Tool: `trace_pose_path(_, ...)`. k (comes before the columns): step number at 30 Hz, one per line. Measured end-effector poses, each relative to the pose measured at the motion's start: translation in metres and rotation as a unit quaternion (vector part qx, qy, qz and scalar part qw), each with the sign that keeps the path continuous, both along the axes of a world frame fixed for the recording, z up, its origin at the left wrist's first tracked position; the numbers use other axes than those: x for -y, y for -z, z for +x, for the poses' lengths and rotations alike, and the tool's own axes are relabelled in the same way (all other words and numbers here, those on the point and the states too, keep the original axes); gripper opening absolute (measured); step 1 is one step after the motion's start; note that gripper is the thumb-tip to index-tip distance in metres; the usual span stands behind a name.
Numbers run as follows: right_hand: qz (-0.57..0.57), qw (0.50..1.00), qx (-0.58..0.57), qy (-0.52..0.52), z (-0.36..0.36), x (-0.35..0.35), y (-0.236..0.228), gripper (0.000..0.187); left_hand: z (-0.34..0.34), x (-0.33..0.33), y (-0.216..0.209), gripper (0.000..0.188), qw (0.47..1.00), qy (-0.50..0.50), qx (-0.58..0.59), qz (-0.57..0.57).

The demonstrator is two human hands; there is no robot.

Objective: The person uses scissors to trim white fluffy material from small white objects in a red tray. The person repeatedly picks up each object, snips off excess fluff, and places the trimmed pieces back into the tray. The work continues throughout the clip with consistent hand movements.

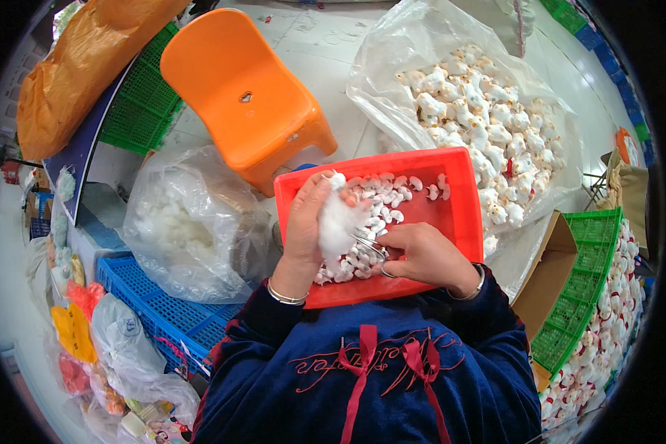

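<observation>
Over a red plastic tray [462, 200] on my lap, my left hand [303, 226] is closed on a small white plush piece with a tuft of fluffy stuffing [339, 226]. My right hand [425, 255] grips metal forceps [368, 243], whose thin shafts point left toward the fluff. Their tips are hidden in or behind the white fibre. Beneath both hands, many small curved white pieces [381, 194] lie in the tray, mostly in its left and middle part.
A clear bag of loose white stuffing [177, 222] stands left, beside a blue crate [163, 311]. Ahead is an orange plastic chair [244, 96]. At right are a big clear bag of white plush toys [488, 126], a cardboard box [547, 266] and a green crate [588, 274].
</observation>
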State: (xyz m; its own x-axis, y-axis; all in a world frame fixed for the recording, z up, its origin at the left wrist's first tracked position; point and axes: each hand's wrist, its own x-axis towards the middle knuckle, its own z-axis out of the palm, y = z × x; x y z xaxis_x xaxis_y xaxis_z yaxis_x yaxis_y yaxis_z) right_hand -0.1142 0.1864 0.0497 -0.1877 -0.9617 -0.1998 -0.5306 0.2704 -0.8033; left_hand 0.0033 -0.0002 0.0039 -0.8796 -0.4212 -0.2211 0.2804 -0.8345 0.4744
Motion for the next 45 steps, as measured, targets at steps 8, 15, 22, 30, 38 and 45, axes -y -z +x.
trace_pose_path(8,0.017,0.995,-0.095,0.032,-0.013,-0.023,-0.011,0.054,-0.001,0.010,-0.006,0.013,0.984,-0.123,0.099,-0.079)
trace_pose_path(15,-0.047,0.982,-0.183,0.021,-0.003,-0.004,-0.015,0.058,-0.002,0.006,-0.008,0.012,0.989,-0.079,0.097,-0.082)
trace_pose_path(22,-0.089,0.994,0.041,0.051,-0.025,-0.027,-0.027,0.039,0.005,0.014,0.002,0.016,0.981,-0.108,0.098,-0.131)
trace_pose_path(30,-0.042,0.982,-0.162,0.088,-0.042,-0.035,-0.041,0.041,0.012,0.005,-0.016,0.018,0.934,0.007,0.174,-0.314)
trace_pose_path(38,-0.007,0.975,-0.220,0.020,-0.044,-0.030,-0.047,0.039,0.012,0.001,-0.017,0.016,0.934,0.047,0.114,-0.336)
trace_pose_path(45,0.014,0.977,-0.211,0.005,-0.044,-0.028,-0.050,0.040,0.009,0.004,-0.022,0.015,0.904,0.125,0.119,-0.392)
